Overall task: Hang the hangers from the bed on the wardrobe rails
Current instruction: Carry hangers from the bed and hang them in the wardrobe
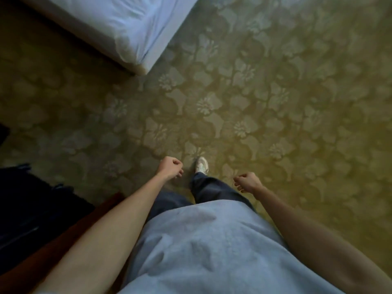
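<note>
Hangers could not be made out anywhere in the view; only one corner of the bed (127, 28), covered by a white sheet, showed at the far left. Both hands were held low in front of the person, well apart from the bed. The left hand (170, 167) had its fingers curled into a loose fist and held nothing. The right hand (247, 182) was curled likewise, with nothing in it. Between the two hands, a white shoe (202, 165) stood on the patterned yellow-green carpet (297, 102), below a dark trouser leg (214, 189). A pale blue shirt (207, 251) filled the near centre. At the near left lay a dark shape (31, 209) on a reddish-brown surface (63, 236); what it was could not be told.
</note>
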Demonstrator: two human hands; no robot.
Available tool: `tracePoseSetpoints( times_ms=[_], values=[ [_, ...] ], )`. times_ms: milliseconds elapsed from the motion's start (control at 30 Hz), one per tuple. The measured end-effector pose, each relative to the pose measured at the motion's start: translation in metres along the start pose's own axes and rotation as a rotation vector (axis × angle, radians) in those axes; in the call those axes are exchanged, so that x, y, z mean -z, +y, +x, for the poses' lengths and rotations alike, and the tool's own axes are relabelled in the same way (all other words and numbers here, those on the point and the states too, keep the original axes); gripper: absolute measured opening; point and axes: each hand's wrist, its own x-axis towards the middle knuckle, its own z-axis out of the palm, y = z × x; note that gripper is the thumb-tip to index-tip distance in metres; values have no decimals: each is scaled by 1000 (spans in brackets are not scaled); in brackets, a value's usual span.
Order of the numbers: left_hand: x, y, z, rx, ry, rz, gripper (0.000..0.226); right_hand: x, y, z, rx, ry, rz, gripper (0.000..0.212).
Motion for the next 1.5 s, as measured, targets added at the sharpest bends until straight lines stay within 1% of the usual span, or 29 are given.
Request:
tracePoseSetpoints(
  times_ms=[100, 167, 233, 333, 400, 533, 600, 667, 700, 800, 900, 1067, 1200, 1267, 1367, 1433, 1500],
  values=[
    [12, 51, 24, -7, 8, 79, 16, 37, -5, 18, -34, 26, 98, 21],
    [29, 73, 36, 7, 48, 103, 18, 52, -26, 28, -25, 15, 142, 18],
    [50, 86, 46, 35, 89, 149, 20, 66, -62, 38, 11, -3, 177, 17],
    [87, 95, 61, 91, 152, 192, 22, 86, -141, 49, 126, -10, 224, 19],
    [114, 99, 74, 148, 177, 206, 22, 102, -207, 54, 225, -22, 253, 19],
    [170, 115, 111, 227, 164, 222, 22, 128, -334, 74, 384, -20, 291, 19],
    [202, 140, 137, 238, 155, 238, 24, 141, -393, 89, 424, -14, 281, 22],
    [234, 171, 163, 219, 163, 256, 34, 155, -433, 103, 410, -2, 275, 22],
    [254, 193, 178, 211, 171, 251, 36, 165, -453, 110, 385, 11, 273, 21],
    [298, 271, 213, 164, 200, 207, 29, 188, -482, 125, 254, 46, 281, 19],
    [326, 363, 250, 47, 150, 174, 29, 218, -492, 140, 125, 82, 301, 17],
    [334, 537, 301, -188, 63, 157, 25, 281, -492, 171, -30, 137, 452, 16],
    [330, 656, 347, -294, 20, 204, 23, 332, -484, 208, -181, 105, 508, 16],
    [328, 707, 372, -306, 12, 212, 20, 368, -493, 228, -256, 83, 525, 20],
    [334, 762, 407, -251, 8, 228, 18, 432, -530, 256, -294, 76, 499, 35],
    [342, 788, 423, -180, 21, 241, 19, 478, -571, 282, -273, 92, 499, 32],
    [353, 806, 434, -115, 33, 259, 20, 523, -621, 302, -174, 104, 506, 24]
  ],
)
